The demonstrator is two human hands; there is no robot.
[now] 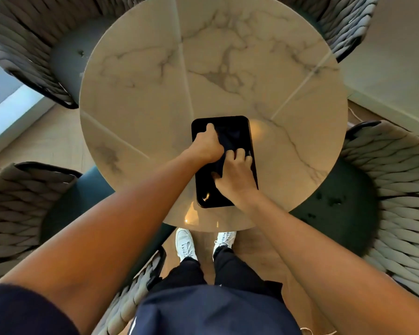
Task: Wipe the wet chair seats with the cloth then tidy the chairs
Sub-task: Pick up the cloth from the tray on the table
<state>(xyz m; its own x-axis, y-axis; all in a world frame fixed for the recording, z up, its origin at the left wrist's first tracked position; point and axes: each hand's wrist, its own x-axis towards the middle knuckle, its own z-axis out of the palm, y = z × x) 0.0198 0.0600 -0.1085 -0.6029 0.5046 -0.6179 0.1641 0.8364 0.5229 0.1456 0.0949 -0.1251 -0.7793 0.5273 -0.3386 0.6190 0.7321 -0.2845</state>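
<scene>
While seemingly gripped, cloth (230, 141) on tray (203, 197).

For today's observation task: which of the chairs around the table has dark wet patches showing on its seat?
The chair at the right, by the person's right arm: its dark green seat shows several darker blotches. The left chair's seat looks even.

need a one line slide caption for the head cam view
Both hands, left hand and right hand, gather a dark cloth on a black tray atop a round marble table ringed by woven chairs.

A round marble table (140, 93) carries a black tray (246, 131) — white shoes (185, 244) stand below.
</scene>
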